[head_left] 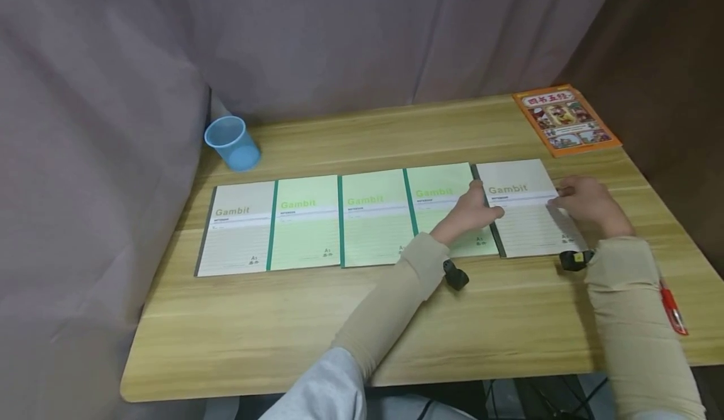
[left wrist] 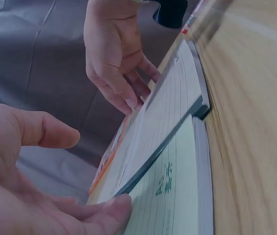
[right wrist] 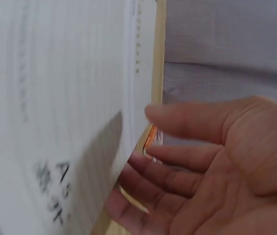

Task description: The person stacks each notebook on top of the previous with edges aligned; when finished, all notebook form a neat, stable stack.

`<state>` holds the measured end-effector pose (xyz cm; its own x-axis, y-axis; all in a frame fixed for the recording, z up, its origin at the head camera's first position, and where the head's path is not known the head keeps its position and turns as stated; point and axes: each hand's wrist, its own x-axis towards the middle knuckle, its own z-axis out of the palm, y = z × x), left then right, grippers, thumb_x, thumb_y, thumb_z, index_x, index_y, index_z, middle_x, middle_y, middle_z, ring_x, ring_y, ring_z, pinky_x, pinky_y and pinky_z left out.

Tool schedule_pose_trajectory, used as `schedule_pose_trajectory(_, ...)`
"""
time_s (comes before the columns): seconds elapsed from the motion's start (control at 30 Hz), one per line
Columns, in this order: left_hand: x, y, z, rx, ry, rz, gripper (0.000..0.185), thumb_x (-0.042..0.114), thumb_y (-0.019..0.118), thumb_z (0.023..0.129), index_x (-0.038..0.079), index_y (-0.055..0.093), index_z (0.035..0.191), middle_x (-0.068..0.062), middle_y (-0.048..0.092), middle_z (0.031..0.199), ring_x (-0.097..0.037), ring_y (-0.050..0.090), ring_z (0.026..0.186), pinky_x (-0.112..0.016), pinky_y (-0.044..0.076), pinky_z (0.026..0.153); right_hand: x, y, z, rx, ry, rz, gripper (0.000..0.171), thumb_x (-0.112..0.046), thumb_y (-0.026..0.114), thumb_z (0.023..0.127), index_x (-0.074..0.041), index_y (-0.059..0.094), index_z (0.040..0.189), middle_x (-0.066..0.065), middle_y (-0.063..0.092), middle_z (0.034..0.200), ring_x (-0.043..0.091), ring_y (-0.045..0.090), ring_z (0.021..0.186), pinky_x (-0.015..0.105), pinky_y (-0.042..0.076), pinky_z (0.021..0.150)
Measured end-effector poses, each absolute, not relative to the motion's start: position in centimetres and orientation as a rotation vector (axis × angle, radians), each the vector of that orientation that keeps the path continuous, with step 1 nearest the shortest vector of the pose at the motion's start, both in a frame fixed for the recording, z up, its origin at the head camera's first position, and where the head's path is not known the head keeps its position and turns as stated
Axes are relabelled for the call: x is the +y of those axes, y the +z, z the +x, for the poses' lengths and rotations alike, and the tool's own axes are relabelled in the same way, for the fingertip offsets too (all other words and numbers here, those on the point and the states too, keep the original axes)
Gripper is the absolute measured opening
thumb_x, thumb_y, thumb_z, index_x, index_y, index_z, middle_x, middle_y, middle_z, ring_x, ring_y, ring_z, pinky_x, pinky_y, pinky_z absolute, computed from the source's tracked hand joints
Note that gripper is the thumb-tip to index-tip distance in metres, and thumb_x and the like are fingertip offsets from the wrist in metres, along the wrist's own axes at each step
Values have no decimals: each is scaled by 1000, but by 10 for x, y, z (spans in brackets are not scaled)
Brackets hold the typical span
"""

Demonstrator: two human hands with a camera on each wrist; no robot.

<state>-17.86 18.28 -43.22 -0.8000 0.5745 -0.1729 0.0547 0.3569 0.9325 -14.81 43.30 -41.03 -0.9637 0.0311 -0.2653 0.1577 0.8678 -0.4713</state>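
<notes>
A row of notebooks lies side by side. At its right end is a white notebook with a dark spine (head_left: 526,225), flat on the table. My left hand (head_left: 468,214) is over the seam between it and the neighbouring green notebook (head_left: 435,178). In the left wrist view, the left fingertips (left wrist: 119,205) touch the green notebook's cover beside that seam, with the thumb raised apart. My right hand (head_left: 591,203) is at the white notebook's right edge. In the right wrist view, its relaxed fingers (right wrist: 163,178) meet this edge and the thumb points toward the cover.
Two more green notebooks (head_left: 370,231) and another white notebook (head_left: 234,234) continue the row leftward. A blue cup (head_left: 234,146) stands at the back left, tilted in view. An orange booklet (head_left: 565,118) lies at the back right corner. Beside the right forearm is a red pen (head_left: 673,310).
</notes>
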Motion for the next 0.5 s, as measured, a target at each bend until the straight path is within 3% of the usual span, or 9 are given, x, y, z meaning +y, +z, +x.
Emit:
schedule_pose_trajectory(0.07, 183, -433, -177, 2118, 1509, 554, 61, 8, 65, 91, -1, 44, 147, -13, 49, 140, -13, 59, 96, -21, 49, 76, 433, -410, -149, 2775, -771, 154, 54, -13, 59, 97, 26, 42, 130, 46, 49, 122, 57, 51, 109, 65, 43, 91)
schedule_pose_trajectory(0.13, 184, -433, -176, 2102, 1538, 544, 56, 5, 67, 89, -1, 49, 142, -13, 43, 144, -14, 53, 112, -23, 46, 91, 433, -410, -149, 2745, -828, 202, 52, -10, 57, 96, 26, 43, 130, 46, 48, 124, 55, 49, 110, 64, 43, 91)
schedule_pose_trajectory(0.3, 187, -431, -174, 2062, 1566, 485, 50, 1, 67, 86, -2, 58, 135, -11, 28, 159, -18, 28, 144, -32, 26, 115, 434, -413, -150, 2624, -991, 365, 53, -6, 51, 94, 28, 41, 133, 46, 42, 130, 51, 44, 112, 59, 42, 92)
schedule_pose_trajectory(0.37, 188, -430, -173, 2038, 1593, 444, 52, 0, 65, 86, -3, 57, 137, -10, 20, 164, -20, 17, 150, -34, 20, 119, 434, -415, -151, 2599, -1029, 416, 52, -4, 50, 94, 28, 40, 134, 44, 42, 129, 48, 44, 110, 52, 44, 87)
schedule_pose_trajectory(0.43, 188, -430, -173, 2023, 1618, 368, 57, -2, 64, 86, -4, 50, 142, -10, 19, 165, -19, 15, 151, -32, 22, 118, 434, -416, -151, 2585, -1072, 445, 51, -2, 50, 93, 28, 41, 134, 41, 45, 126, 43, 47, 104, 43, 47, 80)
schedule_pose_trajectory(0.5, 188, -432, -172, 1990, 1653, 306, 56, -6, 61, 86, -4, 50, 141, -9, 30, 160, -16, 32, 142, -29, 34, 111, 435, -417, -151, 2576, -1113, 453, 49, 1, 51, 93, 28, 42, 133, 39, 47, 123, 37, 51, 97, 37, 48, 73)
